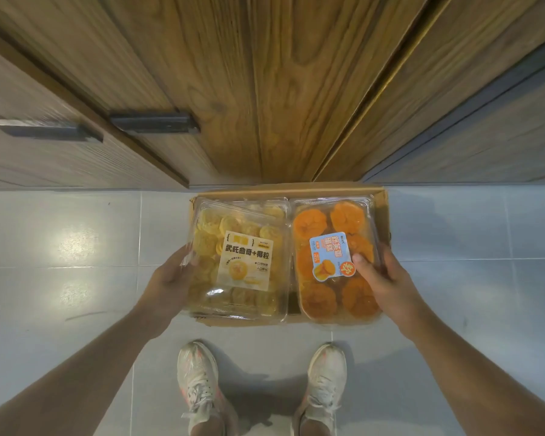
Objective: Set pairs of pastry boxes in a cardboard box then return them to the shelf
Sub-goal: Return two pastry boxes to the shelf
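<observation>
An open cardboard box (pixel 381 209) sits on the tiled floor against a wooden cabinet. Over its left half I hold a clear pastry box of yellow cookies (pixel 233 247) with a cream label; my left hand (pixel 170 278) grips its left edge. Another clear box with yellow cookies (pixel 272 209) shows beneath it at the back. Over the right half is a clear pastry box of orange pastries (pixel 331 297) with a blue label; my right hand (pixel 381 278) grips its right edge, thumb on the lid. Both held boxes overhang the cardboard box's near edge.
Wooden cabinet doors (pixel 265 89) with two dark handles (pixel 155 122) rise directly behind the cardboard box. Pale floor tiles (pixel 76 247) spread left and right. My two shoes (pixel 199 382) stand just in front of the box.
</observation>
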Tool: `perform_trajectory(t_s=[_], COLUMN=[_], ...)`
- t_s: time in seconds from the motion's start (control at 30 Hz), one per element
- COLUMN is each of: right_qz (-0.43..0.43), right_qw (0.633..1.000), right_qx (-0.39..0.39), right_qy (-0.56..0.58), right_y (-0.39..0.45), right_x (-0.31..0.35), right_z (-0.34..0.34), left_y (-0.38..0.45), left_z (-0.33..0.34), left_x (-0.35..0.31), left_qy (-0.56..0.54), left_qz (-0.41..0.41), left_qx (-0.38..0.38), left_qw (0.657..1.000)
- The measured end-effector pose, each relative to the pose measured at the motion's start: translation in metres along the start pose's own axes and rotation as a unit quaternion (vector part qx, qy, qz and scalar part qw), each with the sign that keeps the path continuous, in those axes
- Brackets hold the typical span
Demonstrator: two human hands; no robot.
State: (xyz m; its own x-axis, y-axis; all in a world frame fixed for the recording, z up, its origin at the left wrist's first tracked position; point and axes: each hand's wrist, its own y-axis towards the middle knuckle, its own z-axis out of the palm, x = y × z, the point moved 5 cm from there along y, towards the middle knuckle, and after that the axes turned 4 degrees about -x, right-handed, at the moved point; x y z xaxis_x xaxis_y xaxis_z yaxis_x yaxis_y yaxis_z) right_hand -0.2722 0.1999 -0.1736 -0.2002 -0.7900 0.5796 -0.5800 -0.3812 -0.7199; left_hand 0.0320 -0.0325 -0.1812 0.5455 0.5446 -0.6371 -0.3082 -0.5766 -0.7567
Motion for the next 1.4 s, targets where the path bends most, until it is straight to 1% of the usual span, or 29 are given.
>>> perform_trajectory(t_s=[0.07, 0.17, 0.33, 0.43, 0.53, 0.6, 0.67, 0.77, 0.83, 0.9, 1.03, 1.13, 1.2, 1.27, 1.33, 1.4], right_qz=[-0.006, 0.002, 0.004, -0.023, -0.057, -0.082, -0.096, -0.131, -0.171, -0.194, -0.232, -0.239, -0.247, -0.244, -0.251, -0.246], right_qw=[1.000, 0.999, 0.997, 0.995, 0.990, 0.987, 0.980, 0.973, 0.967, 0.958, 0.939, 0.929, 0.919, 0.913, 0.901, 0.896], right_qx=[0.005, -0.014, -0.038, -0.046, -0.094, -0.108, -0.115, -0.122, -0.127, -0.147, -0.183, -0.212, -0.234, -0.256, -0.284, -0.297], right_qy=[0.009, 0.035, 0.064, 0.087, 0.086, 0.091, 0.129, 0.145, 0.138, 0.153, 0.173, 0.188, 0.199, 0.204, 0.210, 0.221], right_y=[-0.017, -0.048, -0.123, -0.181, -0.237, -0.273, -0.315, -0.380, -0.418, -0.459, -0.546, -0.603, -0.637, -0.664, -0.687, -0.703], right_x=[0.006, 0.023, 0.076, 0.113, 0.161, 0.184, 0.216, 0.261, 0.290, 0.318, 0.360, 0.372, 0.373, 0.364, 0.350, 0.329], right_z=[-0.010, -0.033, -0.085, -0.118, -0.150, -0.170, -0.188, -0.219, -0.242, -0.266, -0.307, -0.335, -0.352, -0.369, -0.388, -0.404], left_y=[-0.017, -0.054, -0.142, -0.196, -0.248, -0.283, -0.321, -0.369, -0.398, -0.430, -0.498, -0.539, -0.562, -0.579, -0.594, -0.605], left_z=[-0.003, -0.006, -0.011, -0.023, -0.036, -0.043, -0.050, -0.062, -0.069, -0.074, -0.077, -0.070, -0.058, -0.044, -0.027, -0.005], left_x=[-0.011, -0.043, -0.132, -0.178, -0.231, -0.262, -0.297, -0.346, -0.378, -0.412, -0.477, -0.513, -0.527, -0.537, -0.544, -0.545], left_qy=[-0.004, -0.006, -0.002, 0.005, -0.012, -0.032, -0.056, -0.080, -0.080, -0.079, -0.067, -0.100, -0.089, -0.085, -0.091, -0.083], left_qz=[0.009, 0.035, 0.117, 0.150, 0.192, 0.208, 0.226, 0.237, 0.260, 0.275, 0.346, 0.367, 0.378, 0.393, 0.402, 0.410], left_qx=[-0.006, -0.014, 0.003, -0.022, -0.039, -0.031, -0.018, -0.001, 0.006, 0.025, 0.082, 0.114, 0.142, 0.164, 0.162, 0.180], left_qw=[1.000, 0.999, 0.993, 0.988, 0.981, 0.977, 0.972, 0.968, 0.962, 0.958, 0.932, 0.918, 0.910, 0.901, 0.896, 0.890])
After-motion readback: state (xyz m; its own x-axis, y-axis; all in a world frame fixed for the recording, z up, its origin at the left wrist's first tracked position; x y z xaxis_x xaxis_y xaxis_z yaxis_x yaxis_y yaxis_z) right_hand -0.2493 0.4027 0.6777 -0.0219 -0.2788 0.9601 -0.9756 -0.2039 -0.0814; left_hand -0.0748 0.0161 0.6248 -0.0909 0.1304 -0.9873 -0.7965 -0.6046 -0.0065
